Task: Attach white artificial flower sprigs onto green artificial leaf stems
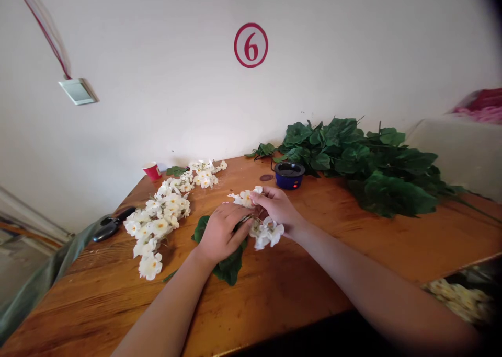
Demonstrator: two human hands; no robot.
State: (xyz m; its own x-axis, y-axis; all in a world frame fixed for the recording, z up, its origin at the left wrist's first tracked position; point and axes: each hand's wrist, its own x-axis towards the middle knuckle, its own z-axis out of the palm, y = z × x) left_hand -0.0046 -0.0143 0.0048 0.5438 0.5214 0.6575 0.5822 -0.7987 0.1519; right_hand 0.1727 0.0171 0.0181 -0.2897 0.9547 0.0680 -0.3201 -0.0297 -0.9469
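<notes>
Over the middle of the wooden table (298, 294), my two hands meet at an artificial flower stem with white blossoms (267, 232). My left hand (224, 232) is closed on the stem, and broad green leaves (230, 267) stick out under and beside it. My right hand (283, 213) pinches at the white flowers (245, 197) near the top, thumb against the fingers. The exact spot where its fingertips grip is partly hidden. To the left lies a pile of loose white flower sprays (160, 222) with yellow centres.
Behind my right hand stands a small blue pot (289, 176) with a black rim and a lit red light. A large heap of green leaf stems (364, 158) covers the back right. At the left are a red paper cup (152, 171) and black-handled scissors (112, 225).
</notes>
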